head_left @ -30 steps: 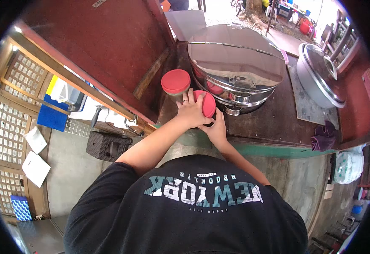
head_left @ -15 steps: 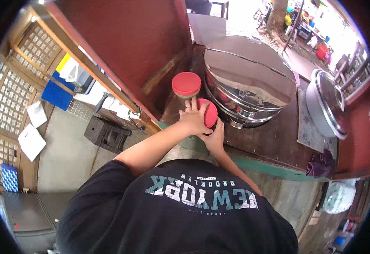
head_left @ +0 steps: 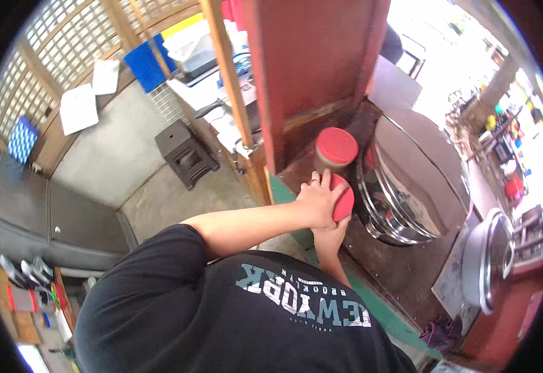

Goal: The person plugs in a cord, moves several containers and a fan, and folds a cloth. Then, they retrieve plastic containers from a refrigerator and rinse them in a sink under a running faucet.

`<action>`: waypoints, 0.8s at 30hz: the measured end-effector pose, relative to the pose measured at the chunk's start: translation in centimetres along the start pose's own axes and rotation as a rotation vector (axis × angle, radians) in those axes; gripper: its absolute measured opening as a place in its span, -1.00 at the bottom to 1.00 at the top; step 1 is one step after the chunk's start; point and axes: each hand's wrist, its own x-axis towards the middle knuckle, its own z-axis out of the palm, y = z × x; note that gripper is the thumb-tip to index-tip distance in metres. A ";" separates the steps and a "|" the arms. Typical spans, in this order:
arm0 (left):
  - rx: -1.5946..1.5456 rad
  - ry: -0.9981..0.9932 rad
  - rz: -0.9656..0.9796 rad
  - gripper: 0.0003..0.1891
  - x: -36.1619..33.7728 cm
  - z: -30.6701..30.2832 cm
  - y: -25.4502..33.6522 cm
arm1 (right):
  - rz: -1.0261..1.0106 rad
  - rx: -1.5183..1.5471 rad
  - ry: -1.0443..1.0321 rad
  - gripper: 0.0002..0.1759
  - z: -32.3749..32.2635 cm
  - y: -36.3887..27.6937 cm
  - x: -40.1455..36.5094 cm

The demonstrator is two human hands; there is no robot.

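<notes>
While the red-lidded jar [head_left: 346, 205] is gripped from above by the left hand [head_left: 316, 204] and lower down by the right hand [head_left: 330, 237], near the edge of the counter [head_left: 402, 276], it may be dropped if either grip slips, or knocked against the second jar [head_left: 337, 147].

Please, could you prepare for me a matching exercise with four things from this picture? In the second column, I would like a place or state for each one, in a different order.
Things
1. nearer red lid
2. dark stool
3. purple cloth
4. large round cover

Places or states
A. crumpled, near the edge of the counter
B. shiny, reflecting like a mirror
C. under the left hand
D. on the floor

Right pairs: 1-C, 2-D, 3-A, 4-B
</notes>
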 end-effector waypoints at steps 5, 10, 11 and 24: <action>0.017 0.108 -0.072 -0.06 -4.6 -1.7 -3.3 | -0.020 -0.059 -0.099 -0.04 4.1 -3.8 -1.9; 0.005 0.040 -0.128 0.02 -9.4 -4.2 -10.0 | -0.012 -0.067 -0.219 -0.11 10.7 -4.4 -4.2; -0.025 0.048 -0.131 0.03 -10.3 -4.6 -12.0 | 0.021 -0.062 -0.236 -0.12 12.8 -5.3 -4.7; -0.966 0.245 -0.193 -0.25 -17.9 -9.2 -44.8 | -0.003 -0.222 -0.456 0.12 40.5 -3.8 -6.6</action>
